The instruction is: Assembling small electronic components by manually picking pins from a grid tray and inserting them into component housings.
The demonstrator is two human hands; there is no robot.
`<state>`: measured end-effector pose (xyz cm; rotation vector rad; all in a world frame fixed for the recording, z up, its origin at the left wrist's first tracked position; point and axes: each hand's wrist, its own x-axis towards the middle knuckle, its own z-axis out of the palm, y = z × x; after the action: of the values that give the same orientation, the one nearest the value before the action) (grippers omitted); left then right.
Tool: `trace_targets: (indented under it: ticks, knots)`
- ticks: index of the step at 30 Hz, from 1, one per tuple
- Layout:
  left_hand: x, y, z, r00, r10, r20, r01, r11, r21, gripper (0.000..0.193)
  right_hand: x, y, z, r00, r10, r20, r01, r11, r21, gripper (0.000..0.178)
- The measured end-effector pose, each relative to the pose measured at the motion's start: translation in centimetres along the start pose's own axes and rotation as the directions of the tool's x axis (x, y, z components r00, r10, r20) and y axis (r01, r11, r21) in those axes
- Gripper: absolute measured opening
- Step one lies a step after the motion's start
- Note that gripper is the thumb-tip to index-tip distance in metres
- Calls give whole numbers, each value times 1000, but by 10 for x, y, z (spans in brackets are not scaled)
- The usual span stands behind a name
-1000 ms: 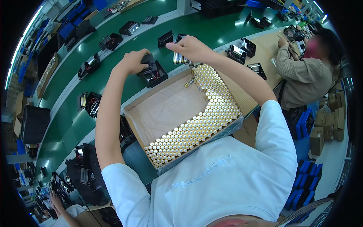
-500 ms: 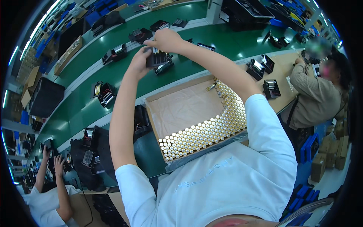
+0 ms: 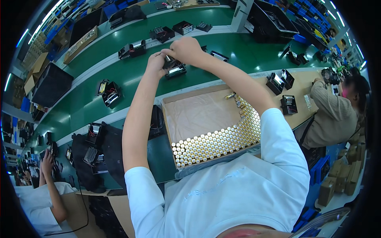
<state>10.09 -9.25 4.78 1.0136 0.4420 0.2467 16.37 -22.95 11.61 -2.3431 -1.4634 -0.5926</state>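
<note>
Both arms reach out over the green bench. My left hand point(image 3: 156, 64) is closed on a black plastic battery case point(image 3: 170, 63), mostly hidden by the fingers. My right hand point(image 3: 186, 50) is curled over the same case, its fingertips pinched at a small silvery battery point(image 3: 168, 58). Just beyond and below my hands, a black box with metal cells point(image 3: 176, 71) rests on the bench. Nearer my body lies a shallow cardboard tray point(image 3: 168, 131), with many upright gold-and-white batteries point(image 3: 210, 144) along its near and right sides. A few batteries lie tipped near its far right corner.
Black boxes with wires and cells sit along the green bench point(image 3: 131, 81), including one at left point(image 3: 109, 94) and several at right point(image 3: 289, 104). One person point(image 3: 335, 107) works at right, another point(image 3: 47, 198) at lower left. Black cloth point(image 3: 113, 148) lies left of the tray.
My hands have tilted the case, so its open compartments no longer show. The whole view has shifted slightly. The person at lower left has brought their hands together.
</note>
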Motion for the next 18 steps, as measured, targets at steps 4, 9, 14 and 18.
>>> trace_targets:
  ticks: [4, 9, 14, 18]
  knots:
    - [11, -9, -1, 975, 52, -215, -52, 999, 3, 21, -16, -7, 11, 980, -118, -162, 110, 992, -55, 53]
    - [8, -4, -9, 995, -2, -98, -14, 988, -155, 24, -21, -2, 24, 974, -131, -183, 144, 988, 59, 47]
    - [33, -17, -52, 996, 44, -81, -56, 988, -147, 24, -10, -20, 26, 964, -222, -149, 247, 952, 180, 39]
    - [6, 3, -32, 994, 44, -105, -52, 996, -78, 30, 10, -16, 20, 988, -76, -132, 110, 956, 273, 36]
